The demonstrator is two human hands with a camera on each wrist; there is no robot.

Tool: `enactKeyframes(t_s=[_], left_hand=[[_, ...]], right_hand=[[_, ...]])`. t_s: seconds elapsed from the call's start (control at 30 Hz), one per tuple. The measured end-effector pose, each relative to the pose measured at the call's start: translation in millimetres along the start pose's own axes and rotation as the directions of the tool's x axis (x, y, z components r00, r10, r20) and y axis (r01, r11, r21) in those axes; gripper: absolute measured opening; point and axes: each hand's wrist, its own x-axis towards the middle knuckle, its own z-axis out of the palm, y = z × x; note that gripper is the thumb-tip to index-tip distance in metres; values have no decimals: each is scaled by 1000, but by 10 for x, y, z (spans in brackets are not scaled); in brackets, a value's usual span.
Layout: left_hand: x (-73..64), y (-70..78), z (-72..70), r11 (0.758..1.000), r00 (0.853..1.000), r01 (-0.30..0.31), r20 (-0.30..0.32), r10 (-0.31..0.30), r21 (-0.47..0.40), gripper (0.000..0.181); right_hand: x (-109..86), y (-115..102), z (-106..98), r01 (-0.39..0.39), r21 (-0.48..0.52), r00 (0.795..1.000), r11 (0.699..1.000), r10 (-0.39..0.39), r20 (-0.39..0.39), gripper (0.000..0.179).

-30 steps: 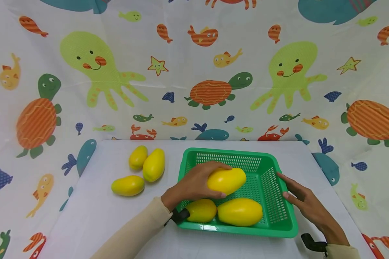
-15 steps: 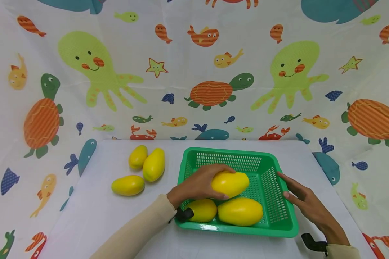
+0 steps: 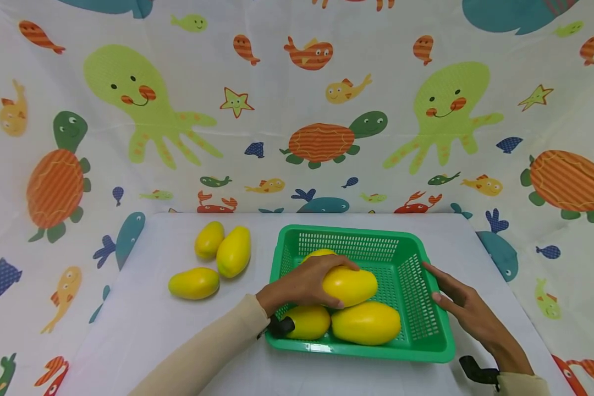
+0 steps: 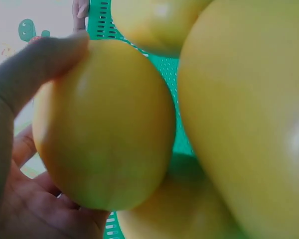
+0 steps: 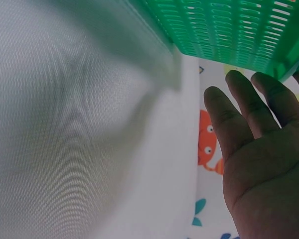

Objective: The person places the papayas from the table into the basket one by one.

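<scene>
In the head view my left hand [image 3: 307, 281] grips a yellow mango [image 3: 351, 287] inside the green plastic basket [image 3: 361, 355], fingers over the top and thumb along the near side. The left wrist view shows the same held mango [image 4: 104, 124] with a greenish end. Two mangoes, a smaller one [image 3: 311, 323] and a larger one [image 3: 366, 324], lie along the basket's near side. Another mango [image 3: 319, 253] shows partly behind my left hand. My right hand [image 3: 467, 316] rests at the basket's right rim, its fingers fairly straight; the right wrist view shows the palm [image 5: 274, 179] beside the basket wall.
Three more mangoes lie on the white table left of the basket: an upper one [image 3: 209, 240], a middle one [image 3: 234, 252] and a lower one [image 3: 194, 284]. A cloth [image 3: 277, 110] printed with sea animals hangs behind the table.
My left hand has brought the held mango slightly lower and nearer in the basket. A mango behind the hand has come into sight. The right hand stays at the rim.
</scene>
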Motion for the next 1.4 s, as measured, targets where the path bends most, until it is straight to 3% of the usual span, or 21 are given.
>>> enactKeyframes(t_s=[0.33, 0.7, 0.87, 1.4], left_hand=[[-5, -28, 7, 999, 999, 33, 37, -34, 27, 71], [-2, -37, 45, 981, 999, 8, 35, -15, 196, 72], [9, -37, 53, 983, 999, 10, 51, -20, 185, 76], [3, -25, -32, 982, 979, -49, 203, 11, 182, 70]], right_hand=[[1, 15, 2, 0, 12, 1000, 1000, 0, 1, 66], [0, 1, 14, 14, -2, 1000, 1000, -14, -7, 65], [0, -7, 14, 17, -4, 1000, 1000, -17, -5, 65], [1, -6, 5, 4, 3, 1000, 1000, -4, -5, 65]])
